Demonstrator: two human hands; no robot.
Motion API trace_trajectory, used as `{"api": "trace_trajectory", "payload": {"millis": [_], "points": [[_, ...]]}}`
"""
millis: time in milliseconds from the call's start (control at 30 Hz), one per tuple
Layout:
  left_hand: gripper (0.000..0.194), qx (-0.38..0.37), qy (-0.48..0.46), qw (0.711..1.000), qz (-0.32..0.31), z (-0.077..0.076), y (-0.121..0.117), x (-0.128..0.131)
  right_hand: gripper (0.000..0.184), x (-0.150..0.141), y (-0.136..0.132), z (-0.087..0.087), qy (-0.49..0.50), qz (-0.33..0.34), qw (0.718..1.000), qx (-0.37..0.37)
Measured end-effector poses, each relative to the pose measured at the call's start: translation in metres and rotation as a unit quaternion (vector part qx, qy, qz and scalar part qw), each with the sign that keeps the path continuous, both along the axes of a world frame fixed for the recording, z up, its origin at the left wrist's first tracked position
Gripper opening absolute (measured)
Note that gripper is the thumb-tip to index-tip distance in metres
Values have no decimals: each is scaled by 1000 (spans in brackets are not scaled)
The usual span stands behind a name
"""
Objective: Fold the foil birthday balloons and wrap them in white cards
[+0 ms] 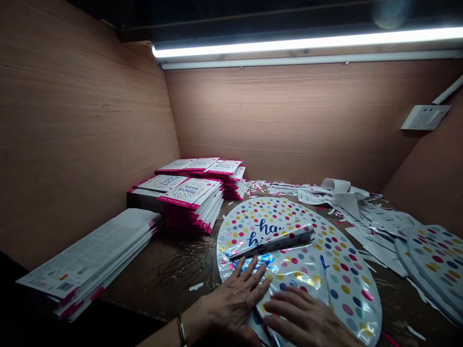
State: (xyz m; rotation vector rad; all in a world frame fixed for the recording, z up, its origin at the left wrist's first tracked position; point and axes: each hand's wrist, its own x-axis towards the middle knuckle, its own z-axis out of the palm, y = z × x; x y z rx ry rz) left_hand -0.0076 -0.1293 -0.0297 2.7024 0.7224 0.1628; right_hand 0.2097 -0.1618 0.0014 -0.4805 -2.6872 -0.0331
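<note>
Flat on the bench lies a round white foil balloon (349,289) with coloured dots and blue "happy birthday" lettering. On top of it is a partly folded balloon (300,270) of the same print, one flap standing up as a narrow fold. My left hand (231,301), with a bangle on its wrist, presses flat on the folded foil, fingers stretched out. To its right, my right hand (307,315) also lies on the foil with fingers extended. Neither hand grips anything that I can see. Part of the folded balloon is hidden under both hands.
Stacks of pink-edged printed packets (191,193) stand at the back left. Nearer is a pile of long printed sleeves (97,250). Paper strips (376,217) litter the back right, beside more dotted balloons (439,260). Wooden panels (289,111) enclose the bench.
</note>
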Motion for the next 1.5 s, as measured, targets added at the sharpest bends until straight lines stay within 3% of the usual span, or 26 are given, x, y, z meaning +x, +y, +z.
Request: {"api": "trace_trajectory", "payload": {"millis": [67, 133, 167, 200, 267, 367, 467, 600, 733, 833, 1000, 1067, 1133, 1167, 1200, 1233, 1267, 1300, 1333, 1367, 1433, 1500], "points": [[89, 2, -7, 1000, 3, 2, -2, 0, 43, -8, 28, 14, -54, 28, 988, -143], [90, 4, -14, 1000, 7, 4, -4, 1, 43, -5, 65, 7, -86, -12, 973, -215], [94, 5, -15, 1000, 11, 5, -4, 1, 38, 1, 86, -3, -115, -37, 968, -220], [97, 5, -12, 1000, 12, 5, -4, 0, 36, 10, 106, -16, -132, -111, 960, -222], [99, 8, 2, 1000, 8, 5, -4, -2, 45, 33, 141, -40, -127, -206, 943, -229], [96, 32, 18, 999, 5, 7, -6, -3, 52, 63, 169, -61, -129, -254, 928, -238], [80, 110, 20, 994, 6, 8, -17, 4, 54, 72, 171, -63, -135, -260, 925, -242], [31, 297, -9, 954, -48, -9, -39, 23, 55, 68, 167, -62, -136, -267, 922, -244], [24, 377, -47, 924, -40, -31, -47, 36, 55, 69, 167, -62, -138, -263, 923, -246], [22, 399, -31, 915, -47, -28, -45, 37, 55, 71, 168, -63, -138, -260, 924, -244], [24, 415, 3, 907, -75, -25, -49, 37, 53, 71, 169, -66, -126, -262, 926, -241], [19, 321, -82, 943, -20, -30, -49, 39, 52, 71, 170, -68, -117, -262, 926, -244], [15, 169, -192, 963, 84, -31, -45, 43, 52, 72, 171, -69, -103, -259, 927, -252], [14, 61, -253, 949, 178, -28, -40, 44, 52, 74, 172, -69, -95, -258, 926, -259], [13, -58, -306, 906, 287, -24, -35, 45, 53, 77, 173, -68, -85, -257, 925, -266], [13, -174, -343, 836, 392, -19, -28, 46, 54, 81, 175, -66, -73, -258, 924, -274], [14, -278, -367, 747, 480, -13, -21, 46, 55, 86, 177, -63, -59, -262, 922, -280], [16, -365, -385, 654, 538, -7, -15, 47, 57, 91, 179, -59, -43, -269, 919, -285], [18, -422, -395, 586, 568, -2, -9, 47, 58, 96, 179, -53, -25, -279, 917, -285], [19, -445, -401, 558, 574, 2, -4, 48, 59, 99, 178, -47, -6, -293, 914, -280], [19, -464, -411, 539, 570, 6, 1, 49, 59, 98, 167, -34, 34, -327, 909, -255], [19, -476, -423, 518, 571, 6, 1, 51, 61, 87, 144, -23, 58, -322, 922, -207]]}}
